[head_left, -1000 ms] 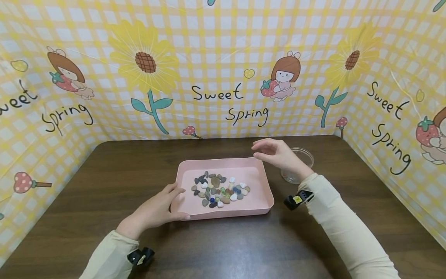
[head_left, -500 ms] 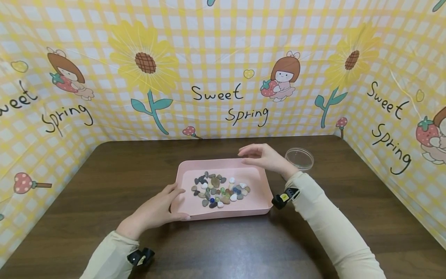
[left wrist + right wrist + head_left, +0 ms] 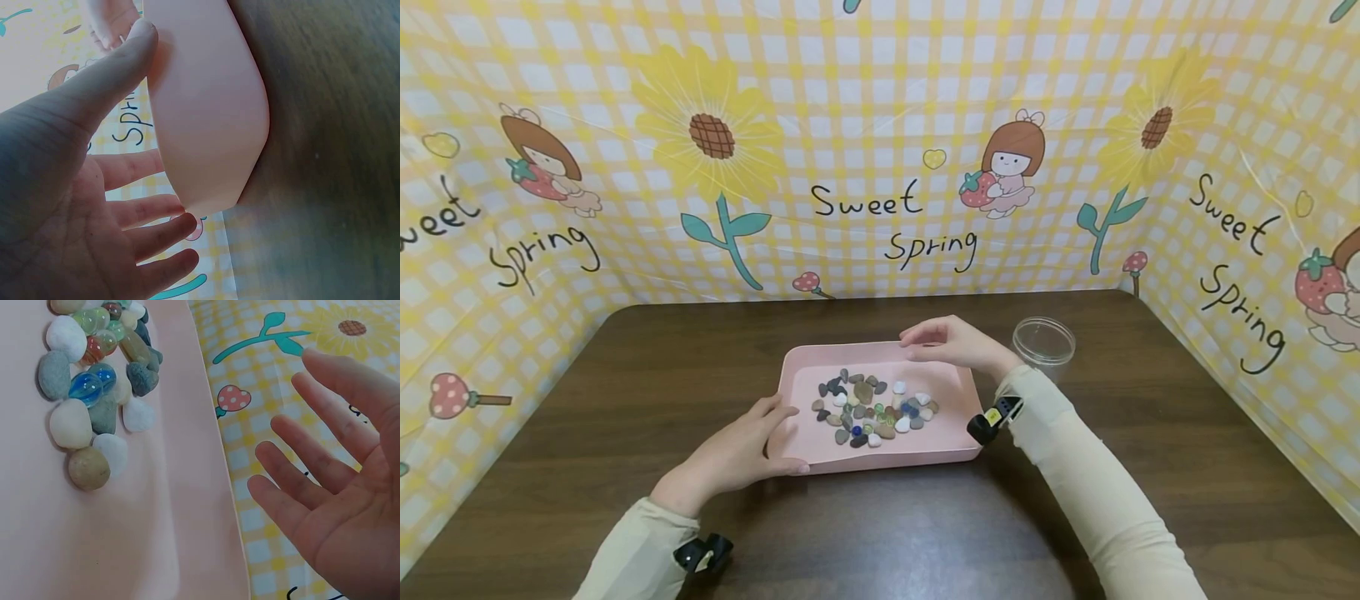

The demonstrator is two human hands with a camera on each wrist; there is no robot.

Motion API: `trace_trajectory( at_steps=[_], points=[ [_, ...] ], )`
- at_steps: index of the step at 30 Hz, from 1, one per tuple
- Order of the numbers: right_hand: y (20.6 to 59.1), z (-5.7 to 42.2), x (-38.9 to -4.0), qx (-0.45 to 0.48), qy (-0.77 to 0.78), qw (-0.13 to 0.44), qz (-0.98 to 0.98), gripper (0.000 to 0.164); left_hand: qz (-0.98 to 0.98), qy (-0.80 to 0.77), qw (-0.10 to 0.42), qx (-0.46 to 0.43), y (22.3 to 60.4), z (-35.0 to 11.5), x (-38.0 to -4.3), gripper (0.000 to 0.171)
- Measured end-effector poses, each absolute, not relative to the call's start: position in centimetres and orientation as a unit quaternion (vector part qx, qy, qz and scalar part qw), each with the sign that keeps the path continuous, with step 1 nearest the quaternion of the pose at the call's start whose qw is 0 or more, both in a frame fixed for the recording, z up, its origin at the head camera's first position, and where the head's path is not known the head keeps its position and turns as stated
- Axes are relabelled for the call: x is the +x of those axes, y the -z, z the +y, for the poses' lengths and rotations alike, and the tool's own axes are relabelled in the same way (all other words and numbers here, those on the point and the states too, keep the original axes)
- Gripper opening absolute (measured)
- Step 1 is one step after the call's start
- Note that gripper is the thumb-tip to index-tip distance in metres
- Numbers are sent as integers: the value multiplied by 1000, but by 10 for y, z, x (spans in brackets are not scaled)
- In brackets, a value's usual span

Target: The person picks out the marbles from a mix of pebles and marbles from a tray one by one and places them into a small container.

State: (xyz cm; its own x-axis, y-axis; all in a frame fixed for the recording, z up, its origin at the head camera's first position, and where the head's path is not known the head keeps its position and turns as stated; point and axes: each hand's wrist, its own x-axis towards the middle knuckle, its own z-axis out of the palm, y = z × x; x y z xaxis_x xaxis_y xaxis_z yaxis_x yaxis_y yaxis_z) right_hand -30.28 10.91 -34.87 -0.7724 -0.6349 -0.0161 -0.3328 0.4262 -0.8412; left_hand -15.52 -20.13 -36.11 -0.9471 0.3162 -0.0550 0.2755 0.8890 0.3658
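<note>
In the head view, the R hand [image 3: 966, 343], released w/ fingers loose, has moved left since 1 s ago, from in front of the clear jar [image 3: 1043, 343] to over the far rim of the pink tray [image 3: 946, 440], while tray, stones [image 3: 864, 392] & L hand [image 3: 726, 454] stay in same place. L wrist view: the L hand grasps the tray corner betw. thumb & fingers. R wrist view: R hand's fingers are spread, apart from the rim, near stones & glass marbles [image 3: 86, 389].

Bright head view, soft glare on the near tabletop [image 3: 917, 533]
</note>
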Motion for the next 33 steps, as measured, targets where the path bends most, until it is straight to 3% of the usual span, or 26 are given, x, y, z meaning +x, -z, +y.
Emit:
trace_trajectory(
  at_steps=[18,33],
  points=[
    [364,103,-309,-326,400,256,817,29,969,-181,53,157,361,-201,-155,84],
    [375,97,-305,-322,360,298,823,13,969,-182,55,156,360,-201,-154,85]
  ],
)
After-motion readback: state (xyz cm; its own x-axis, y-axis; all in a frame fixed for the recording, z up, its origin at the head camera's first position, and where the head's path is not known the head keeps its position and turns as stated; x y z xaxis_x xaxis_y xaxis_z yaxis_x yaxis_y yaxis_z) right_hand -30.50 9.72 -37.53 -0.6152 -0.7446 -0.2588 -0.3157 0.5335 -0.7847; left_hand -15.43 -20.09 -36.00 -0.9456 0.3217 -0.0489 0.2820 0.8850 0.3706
